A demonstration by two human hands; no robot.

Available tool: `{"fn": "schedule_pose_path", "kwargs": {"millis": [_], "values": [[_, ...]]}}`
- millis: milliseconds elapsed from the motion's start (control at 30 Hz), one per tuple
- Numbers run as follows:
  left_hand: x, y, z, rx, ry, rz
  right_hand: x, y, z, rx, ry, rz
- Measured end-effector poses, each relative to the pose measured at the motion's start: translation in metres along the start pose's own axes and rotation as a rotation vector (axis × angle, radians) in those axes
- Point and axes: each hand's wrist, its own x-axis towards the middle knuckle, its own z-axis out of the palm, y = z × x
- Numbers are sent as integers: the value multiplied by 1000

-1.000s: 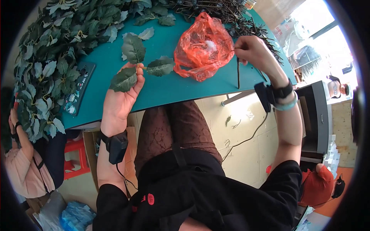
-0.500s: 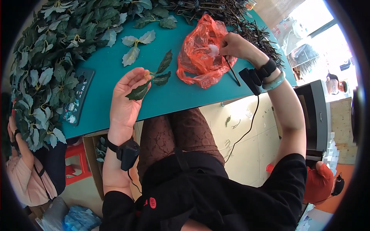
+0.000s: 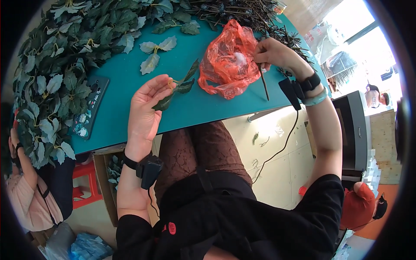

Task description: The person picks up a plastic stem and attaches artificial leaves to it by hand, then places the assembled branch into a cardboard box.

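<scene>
A green table [image 3: 182,116] is covered along its left side and far left by a big heap of leaves [image 3: 65,56]. At the far right, a pile of dark sticks [image 3: 236,8] is spread up to the table's edge. In front of that pile a crumpled red bag [image 3: 221,65] is set down, its thin plastic bunched up loosely. A dark flat phone [image 3: 92,106] with a flower pattern is laid beside the leaf heap, partly overlapped by it. The left hand [image 3: 145,102] is raised above the near edge, palm turned up, and its thumb and fingertips are clamped on the stalk of a leaf sprig [image 3: 186,86], whose leaves are pointed toward the right and downward. The right hand [image 3: 277,54] is held just beside the bag's right side, its thumb and fingers pinched together on the upper end of a single stick [image 3: 264,84], which is hung downward; whether its lower tip is rested on the table cannot be told. Beyond the left hand, a loose three-leaf sprig [image 3: 151,63] is laid flat.
</scene>
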Motion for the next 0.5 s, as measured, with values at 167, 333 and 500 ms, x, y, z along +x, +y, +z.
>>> {"fn": "schedule_pose_path", "kwargs": {"millis": [167, 333, 500], "values": [[-4, 0, -1, 9, 24, 46, -39, -15, 14, 220, -6, -120], [-10, 6, 9, -5, 115, -6, -82, -24, 50, 423, -4, -224], [-23, 27, 6, 146, 110, -101, -110, -34, 97, 640, -21, -193]]}}
